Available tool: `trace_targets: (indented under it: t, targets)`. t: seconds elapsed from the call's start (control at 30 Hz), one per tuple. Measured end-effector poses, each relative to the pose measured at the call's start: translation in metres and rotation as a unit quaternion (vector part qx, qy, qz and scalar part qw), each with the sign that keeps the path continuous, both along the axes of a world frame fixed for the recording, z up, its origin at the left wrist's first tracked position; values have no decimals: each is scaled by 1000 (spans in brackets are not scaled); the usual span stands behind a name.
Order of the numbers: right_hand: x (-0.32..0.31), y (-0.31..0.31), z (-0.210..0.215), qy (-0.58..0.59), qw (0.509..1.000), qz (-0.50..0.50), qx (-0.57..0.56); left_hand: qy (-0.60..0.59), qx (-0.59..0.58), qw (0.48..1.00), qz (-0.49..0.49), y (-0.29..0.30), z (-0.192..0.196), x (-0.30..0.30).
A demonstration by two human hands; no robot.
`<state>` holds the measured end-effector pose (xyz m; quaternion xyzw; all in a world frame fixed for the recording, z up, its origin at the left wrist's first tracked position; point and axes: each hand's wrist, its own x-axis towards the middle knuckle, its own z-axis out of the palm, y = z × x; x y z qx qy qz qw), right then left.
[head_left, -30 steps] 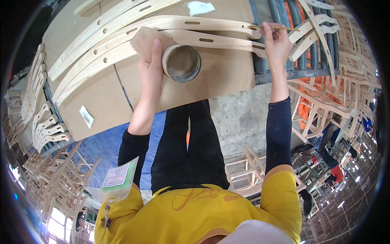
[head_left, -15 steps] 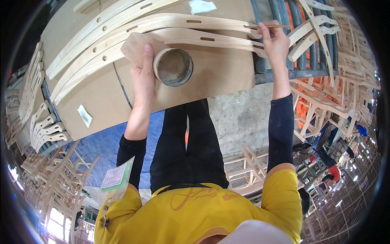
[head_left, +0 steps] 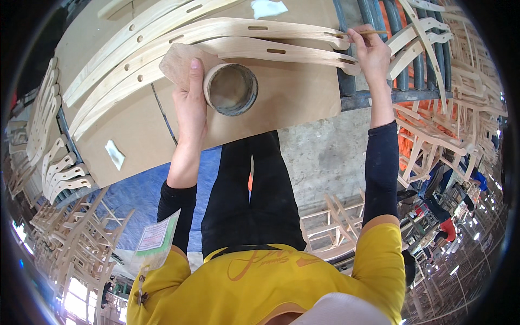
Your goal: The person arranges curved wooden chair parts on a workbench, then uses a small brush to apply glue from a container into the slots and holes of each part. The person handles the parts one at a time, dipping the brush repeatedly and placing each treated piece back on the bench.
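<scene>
Closed round a round, crusted pot (head_left: 233, 89) of murky brownish stuff, my left hand (head_left: 189, 100) also has a flat tan angular piece (head_left: 177, 64) under its thumb; I cannot tell whether it is wood or sandpaper. My right hand (head_left: 374, 54) pinches a thin brown stick (head_left: 374, 32). The stick's tip is at the slotted right end of a long curved wooden chair part (head_left: 227, 26). A second slotted part (head_left: 292, 53) lies just nearer to me, its right end beside my right hand. The pot hides some of the board beneath it.
Brown cardboard (head_left: 292, 89) covers the worktop, with white scraps (head_left: 115, 155) on it. More curved parts lie at the far left. Pipe rollers (head_left: 401, 76) and wooden parts are at the right. Stacked chair frames (head_left: 70, 238) stand on both sides; people work at far right.
My right hand has shifted slightly right and nearer to me, uncovering the end of the nearer wooden part. The left hand with the pot has hardly moved.
</scene>
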<state>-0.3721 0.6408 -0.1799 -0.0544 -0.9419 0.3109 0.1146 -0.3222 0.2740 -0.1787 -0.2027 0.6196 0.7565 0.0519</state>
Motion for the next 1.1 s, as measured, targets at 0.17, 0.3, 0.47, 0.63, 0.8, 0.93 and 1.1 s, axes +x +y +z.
trace_targets:
  t: [0.17, 0.3, 0.47, 0.63, 0.8, 0.93, 1.1]
  targets:
    - [4, -8, 5, -10, 999, 19, 35, -18, 1, 1000, -5, -5, -2, 0]
    - [-7, -5, 1, 34, 997, 71, 0, -9, 5, 1000, -2, -3, 1, -2]
    - [-2, 5, 4, -18, 990, 2, 136, -4, 0, 1000, 12, -3, -1, -4]
    - [-4, -7, 3, -6, 999, 37, -32, -9, -14, 1000, 9, -3, 4, -8]
    - [5, 25, 1, 1, 1000, -12, 4, 31, -54, 998, 8, -5, 23, -28]
    - [24, 0, 45, 64, 994, -9, -86, 81, -93, 992, 4, -6, 60, -52]
    - [58, -94, 139, 117, 903, 30, -413, 166, -104, 980, -33, 3, 106, -81]
